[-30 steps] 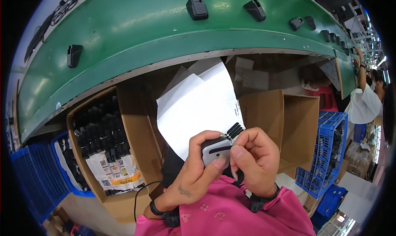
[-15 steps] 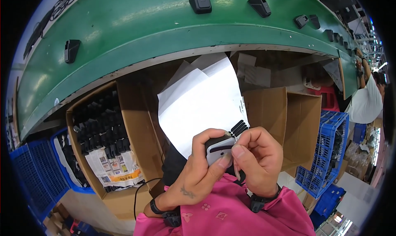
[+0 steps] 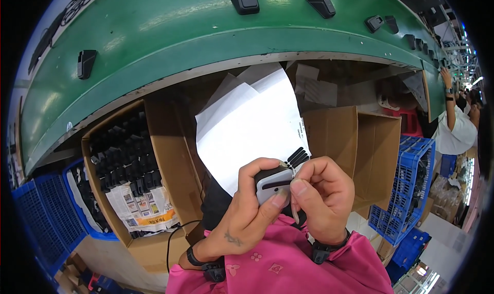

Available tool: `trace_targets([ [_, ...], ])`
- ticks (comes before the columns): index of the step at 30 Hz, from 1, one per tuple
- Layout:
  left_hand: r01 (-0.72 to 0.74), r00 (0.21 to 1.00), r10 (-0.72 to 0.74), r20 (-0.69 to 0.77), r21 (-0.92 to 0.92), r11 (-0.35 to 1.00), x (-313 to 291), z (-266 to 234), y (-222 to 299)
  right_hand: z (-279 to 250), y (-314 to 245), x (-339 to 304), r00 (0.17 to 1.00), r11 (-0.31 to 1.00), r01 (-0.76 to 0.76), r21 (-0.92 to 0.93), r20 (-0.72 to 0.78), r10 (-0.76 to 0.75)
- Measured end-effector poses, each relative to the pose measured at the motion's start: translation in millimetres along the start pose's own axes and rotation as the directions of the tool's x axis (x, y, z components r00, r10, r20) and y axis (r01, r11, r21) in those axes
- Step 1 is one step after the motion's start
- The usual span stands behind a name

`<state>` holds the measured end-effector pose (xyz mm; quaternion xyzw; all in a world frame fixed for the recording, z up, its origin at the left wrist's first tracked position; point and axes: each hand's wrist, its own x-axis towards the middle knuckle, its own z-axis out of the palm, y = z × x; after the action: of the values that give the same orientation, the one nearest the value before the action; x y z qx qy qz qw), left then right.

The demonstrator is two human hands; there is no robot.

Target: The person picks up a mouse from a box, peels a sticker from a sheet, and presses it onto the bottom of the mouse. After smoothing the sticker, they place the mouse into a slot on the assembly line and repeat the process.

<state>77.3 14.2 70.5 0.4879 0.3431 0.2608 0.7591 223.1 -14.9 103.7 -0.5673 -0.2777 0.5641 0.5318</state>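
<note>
My left hand point(image 3: 244, 211) is wrapped round a small rounded device point(image 3: 266, 191) with a light grey face, a dark slot across it and black sides. Its thumb presses on the grey face. At the device's right edge, the thumb and forefinger of my right hand point(image 3: 324, 204) are pinched together; what lies between them is too small to make out. A thin pale strip point(image 3: 295, 211) hangs below that pinch. Just beyond my fingers, several short black strips point(image 3: 297, 156) lie side by side on the edge of the white paper sheets point(image 3: 247, 124) on my lap.
A green bench point(image 3: 180, 24) curves across the far side, with several black docks point(image 3: 245, 0) on it. To the left, a cardboard box point(image 3: 177, 165) holds rows of black parts and newspaper. An open cardboard box point(image 3: 378, 160) and blue crates point(image 3: 401, 191) stand right; a co-worker point(image 3: 455, 127) sits beyond.
Both my hands keep nearly the same grip on the device. The view has shifted slightly. At the far right, the co-worker's arm has moved and now reaches up to the bench.
</note>
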Motion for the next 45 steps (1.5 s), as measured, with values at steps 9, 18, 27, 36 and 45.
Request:
trace_targets([
  [9,-0.013,0.999,0.014,-0.03,0.022,1.0,0.5,2.9,0.2,-6.2,8.0,0.6,0.997,0.998,0.056,0.014,0.045,-0.057],
  [18,-0.05,0.997,0.054,-0.055,0.07,0.996,-0.3,2.9,-3.5,-3.4,11.9,1.7,0.997,0.997,0.078,-0.007,0.019,-0.078],
  [27,-0.08,0.991,0.092,-0.092,0.13,0.988,-0.3,4.0,-3.8,4.8,8.4,4.4,0.998,0.994,0.06,-0.095,-0.027,-0.062],
  [36,0.04,0.992,-0.046,-0.115,-0.051,0.998,-1.0,2.4,-7.4,-0.8,15.7,14.5,0.999,0.999,0.016,-0.045,-0.043,-0.018],
  [45,-0.078,0.989,0.018,-0.147,-0.415,0.906,7.5,1.8,-21.1,-24.6,45.2,13.6,0.96,0.89,0.242,-0.385,0.225,-0.164],
])
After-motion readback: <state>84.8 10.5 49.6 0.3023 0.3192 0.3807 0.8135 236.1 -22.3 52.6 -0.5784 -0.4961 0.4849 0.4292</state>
